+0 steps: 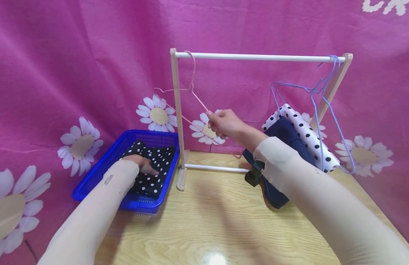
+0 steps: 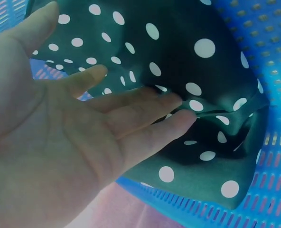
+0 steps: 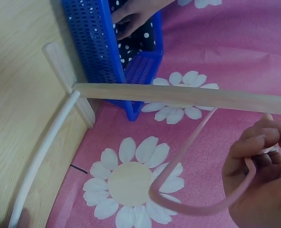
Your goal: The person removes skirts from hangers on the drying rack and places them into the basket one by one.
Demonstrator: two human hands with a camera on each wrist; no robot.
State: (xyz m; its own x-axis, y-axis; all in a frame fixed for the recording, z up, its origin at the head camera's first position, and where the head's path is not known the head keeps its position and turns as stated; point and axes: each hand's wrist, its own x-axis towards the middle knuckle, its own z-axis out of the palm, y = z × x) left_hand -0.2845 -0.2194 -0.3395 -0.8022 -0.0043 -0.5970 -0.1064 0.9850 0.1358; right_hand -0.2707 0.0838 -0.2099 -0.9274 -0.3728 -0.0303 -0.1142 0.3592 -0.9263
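In the head view my left hand [image 1: 139,163] reaches into the blue basket [image 1: 149,133], over a folded black cloth with white dots [image 1: 163,158]. The left wrist view has that hand [image 2: 60,128] with its fingers extended, fingertips right at a fold of the dotted cloth [image 2: 178,42]. My right hand [image 1: 228,123] pinches the sloping arm of a pink hanger [image 1: 200,100], whose hook still loops over the rack's white bar [image 1: 257,57] near its left end. From the right wrist, curled fingers [image 3: 247,152] grip the pink hanger [image 3: 188,207] at one side.
Purple-blue hangers [image 1: 324,86] hang at the bar's right end, with a white black-dotted cloth [image 1: 310,141] and a dark navy garment [image 1: 287,138] below. The rack's left wooden post [image 1: 178,106] stands between basket and right hand. A pink flowered curtain [image 1: 125,55] backs the wooden table [image 1: 198,228].
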